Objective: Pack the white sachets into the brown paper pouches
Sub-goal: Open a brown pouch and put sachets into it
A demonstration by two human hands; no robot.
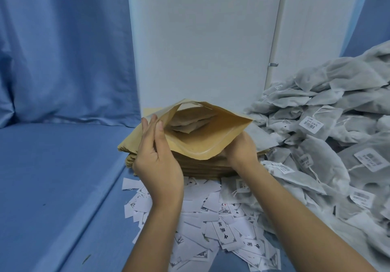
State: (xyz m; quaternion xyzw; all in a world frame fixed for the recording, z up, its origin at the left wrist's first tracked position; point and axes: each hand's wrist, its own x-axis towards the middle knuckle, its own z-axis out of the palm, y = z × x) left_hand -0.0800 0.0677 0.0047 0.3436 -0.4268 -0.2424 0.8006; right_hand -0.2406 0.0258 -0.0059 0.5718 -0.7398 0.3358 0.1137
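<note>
the left fingers (159, 127) pinch the left edge of the pouch (213, 136), thumb on the near lip and the other fingers behind the far one, so the left hand (157, 162) holds the mouth pulled wide. the right hand (242, 151) is under the pouch's near right corner; its fingers are hidden beneath the paper, so i cannot tell how they lie. the pouch hangs open toward the camera, its zip lip curving along the near edge, and a sachet (187, 124) lies deep inside. just below it sits the stack of flat pouches (198, 167), edges a little fanned. to the right the sachet heap (316, 124) rises high and presses up against the stack's right edge. near the person, paper slips (221, 229) litter the cloth under both forearms. the blue cloth (52, 176) spreads bare to the left, with open room there. behind stand a white panel (200, 39) and a blue curtain (63, 50).
</note>
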